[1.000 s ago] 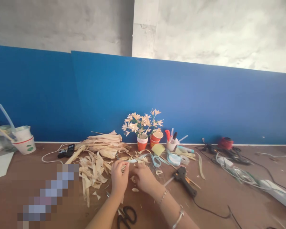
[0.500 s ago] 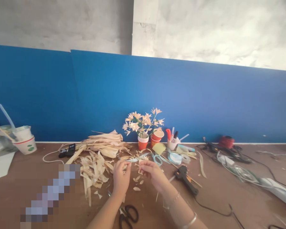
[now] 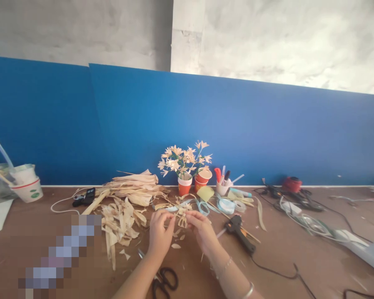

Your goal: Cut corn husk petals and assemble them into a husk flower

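Below the blue partition (image 3: 205,124), pale husk pieces (image 3: 182,217) show between both hands' fingertips, nearer the right hand (image 3: 203,233) than the left hand (image 3: 161,233); thumbs and fingers nearly meet, any pinched piece unclear.

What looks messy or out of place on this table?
Mostly the scraps: loose pale bits lie near the hands, beside a ragged heap of husks. At the right, the cords sprawl in a tangle. The cups of flowers stand upright, and I see no spill.

Scissors (image 3: 164,283) before glue gun (image 3: 240,235)
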`<state>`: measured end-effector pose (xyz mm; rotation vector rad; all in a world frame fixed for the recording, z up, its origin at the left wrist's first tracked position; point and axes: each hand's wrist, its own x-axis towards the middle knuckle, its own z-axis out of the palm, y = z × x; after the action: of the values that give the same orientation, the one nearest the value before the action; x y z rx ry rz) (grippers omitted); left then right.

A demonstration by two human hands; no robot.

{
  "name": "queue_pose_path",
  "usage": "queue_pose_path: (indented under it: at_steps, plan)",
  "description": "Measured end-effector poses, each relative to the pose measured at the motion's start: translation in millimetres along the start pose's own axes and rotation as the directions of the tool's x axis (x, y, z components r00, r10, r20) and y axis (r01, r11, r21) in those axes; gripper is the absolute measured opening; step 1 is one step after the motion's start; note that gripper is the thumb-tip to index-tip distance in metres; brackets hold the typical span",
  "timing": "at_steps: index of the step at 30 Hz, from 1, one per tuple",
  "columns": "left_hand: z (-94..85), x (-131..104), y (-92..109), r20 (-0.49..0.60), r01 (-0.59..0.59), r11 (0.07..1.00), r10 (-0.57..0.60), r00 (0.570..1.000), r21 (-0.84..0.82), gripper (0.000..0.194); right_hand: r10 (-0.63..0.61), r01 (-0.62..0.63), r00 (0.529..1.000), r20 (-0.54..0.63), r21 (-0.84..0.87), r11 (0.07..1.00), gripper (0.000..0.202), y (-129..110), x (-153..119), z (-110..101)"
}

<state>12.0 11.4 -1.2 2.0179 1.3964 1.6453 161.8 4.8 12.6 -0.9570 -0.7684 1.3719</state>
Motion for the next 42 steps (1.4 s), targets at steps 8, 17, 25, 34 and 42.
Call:
queue_pose_path:
  at_steps: [8, 17, 25, 34, 42]
  plan:
    - [-1.6, -1.0, 5.8, 0.010, -0.033, 0.999, 0.033, 0.999, 0.001, 0.011, -0.224, 0.220, 0.975, 0.006, -0.228, 0.949, 0.026, 8.8, -0.2, 1.8]
    - [0.3, -1.3, 11.1, 0.048, -0.041, 0.999, 0.042, 0.998, -0.011, 0.013, -0.320, 0.314, 0.946, 0.047, -0.363, 0.877, 0.017, 3.9, -3.1, 1.6]
    - [0.4, -1.9, 10.5, 0.061, -0.040, 0.999, 0.041, 0.997, -0.022, 0.012, -0.288, 0.277, 0.957, 0.026, -0.373, 0.886, 0.021, 5.9, -0.5, 1.2]
    - [-0.2, -1.8, 12.9, 0.072, -0.030, 0.999, 0.032, 0.997, -0.020, 0.013, -0.292, 0.264, 0.956, -0.015, -0.386, 0.884, 0.025, 6.1, -1.5, 1.7]
    - [0.0, -2.4, 12.3, 0.077, -0.041, 0.999, 0.042, 0.996, -0.005, 0.013, -0.295, 0.259, 0.955, -0.031, -0.397, 0.881, 0.021, 5.4, -1.5, 2.8]
